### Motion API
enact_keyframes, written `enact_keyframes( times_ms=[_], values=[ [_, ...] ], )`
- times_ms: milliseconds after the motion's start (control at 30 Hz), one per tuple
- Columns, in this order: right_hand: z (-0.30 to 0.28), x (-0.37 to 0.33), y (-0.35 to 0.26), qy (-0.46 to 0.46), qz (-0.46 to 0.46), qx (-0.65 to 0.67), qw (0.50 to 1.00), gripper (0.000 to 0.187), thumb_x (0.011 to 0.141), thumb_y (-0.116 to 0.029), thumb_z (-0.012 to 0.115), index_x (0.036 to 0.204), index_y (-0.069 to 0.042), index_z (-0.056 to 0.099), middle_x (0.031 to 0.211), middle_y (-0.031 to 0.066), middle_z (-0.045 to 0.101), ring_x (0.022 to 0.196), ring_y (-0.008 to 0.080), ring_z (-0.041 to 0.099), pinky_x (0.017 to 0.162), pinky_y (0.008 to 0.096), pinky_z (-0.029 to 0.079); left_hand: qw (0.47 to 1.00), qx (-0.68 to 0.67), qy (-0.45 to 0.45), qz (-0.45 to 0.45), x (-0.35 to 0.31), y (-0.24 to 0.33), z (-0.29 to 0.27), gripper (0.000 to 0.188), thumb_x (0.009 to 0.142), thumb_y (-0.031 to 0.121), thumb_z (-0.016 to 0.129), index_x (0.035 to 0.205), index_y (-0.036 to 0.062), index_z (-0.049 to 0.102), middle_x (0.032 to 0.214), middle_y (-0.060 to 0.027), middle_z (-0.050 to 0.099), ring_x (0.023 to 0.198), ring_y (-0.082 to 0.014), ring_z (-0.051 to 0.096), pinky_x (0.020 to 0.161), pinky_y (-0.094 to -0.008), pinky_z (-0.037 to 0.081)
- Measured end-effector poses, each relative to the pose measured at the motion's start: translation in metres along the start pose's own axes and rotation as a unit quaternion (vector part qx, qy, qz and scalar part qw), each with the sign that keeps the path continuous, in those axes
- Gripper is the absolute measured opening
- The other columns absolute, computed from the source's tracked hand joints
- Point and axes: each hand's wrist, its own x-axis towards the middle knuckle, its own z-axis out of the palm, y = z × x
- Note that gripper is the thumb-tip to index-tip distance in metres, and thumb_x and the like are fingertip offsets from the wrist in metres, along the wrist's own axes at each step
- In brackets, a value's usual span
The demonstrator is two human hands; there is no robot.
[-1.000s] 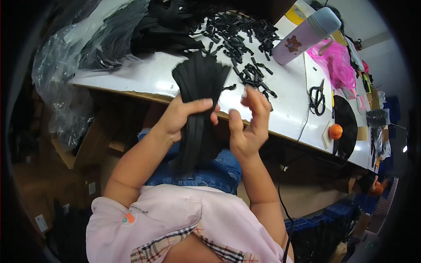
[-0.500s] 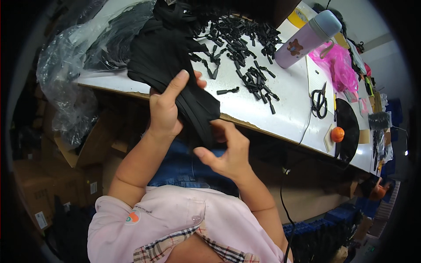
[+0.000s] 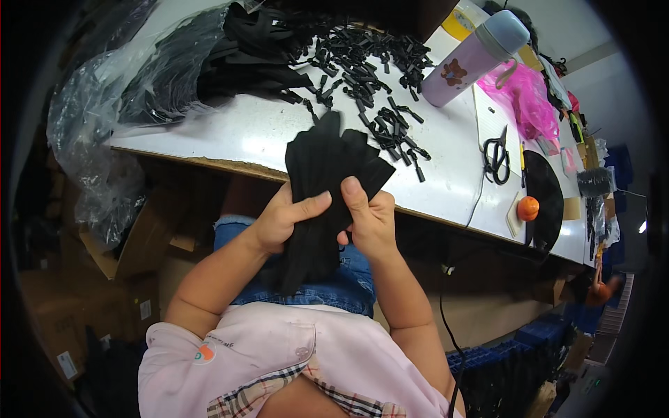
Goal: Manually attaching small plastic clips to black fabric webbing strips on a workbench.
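Between both hands, over my lap at the table's front edge, is a bundle of black fabric strips (image 3: pixel 334 164). Its upper end fans out over the table edge, and its lower end hangs down toward my jeans. My left hand (image 3: pixel 282 219) is closed round the bundle's left side, thumb lying across the front. On the opposite side my right hand (image 3: pixel 373 219) grips it too, thumb pressed on top and fingers partly hidden behind. More black strips (image 3: pixel 251 76) lie on the table at the far left, beside a heap of small black plastic pieces (image 3: pixel 362 76).
A clear plastic bag (image 3: pixel 90 139) drapes over the left of the white table (image 3: pixel 240 132). Toward the right are a lilac bottle (image 3: pixel 463 70), black scissors (image 3: pixel 496 164), a pink plastic bag (image 3: pixel 536 111) and an orange fruit (image 3: pixel 527 208). Cardboard boxes (image 3: pixel 56 299) stand below left.
The bundle has moved right and away from the strips on the table, and its upper end now fans out. My right hand, earlier loose at its lower side, has closed on it higher up.
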Motion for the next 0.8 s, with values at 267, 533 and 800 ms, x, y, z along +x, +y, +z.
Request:
enact_keyframes(
  times_ms=[267,533,800],
  values=[
    [0.001,0.011,0.013,0.049,-0.174,-0.05,0.982,0.019,0.083,-0.017,0.054,0.081,0.002,0.056,0.072,0.0017,0.055,0.065,0.0075,0.05,0.058,0.02,0.041,0.972,0.158,0.11,0.138,0.008,-0.012,-0.009,0.034,0.079,0.011,0.057,0.11,0.0,0.046,0.1,-0.0074,0.053,0.089,-0.0141,0.053,0.077,-0.0256,0.043],
    [-0.008,0.006,0.005,0.104,-0.241,-0.081,0.961,0.009,0.077,-0.002,0.059,0.086,0.002,0.058,0.078,0.0023,0.057,0.066,0.0084,0.05,0.062,0.0208,0.041,0.962,0.187,0.13,0.152,0.008,0.004,-0.008,0.023,0.081,0.013,0.057,0.098,-0.0006,0.054,0.082,-0.0062,0.059,0.078,-0.0133,0.055,0.075,-0.0243,0.043],
    [-0.021,-0.011,-0.033,-0.269,-0.176,-0.141,0.936,0.023,0.059,0.004,0.068,0.078,0.002,0.055,0.065,0.0104,0.05,0.056,0.0229,0.05,0.052,0.0267,0.04,0.935,0.315,0.112,0.119,0.001,0.024,-0.017,0.036,0.08,0.033,0.058,0.096,0.0002,0.056,0.084,-0.0034,0.057,0.069,-0.0059,0.05,0.055,-0.0191,0.041]
  ],
)
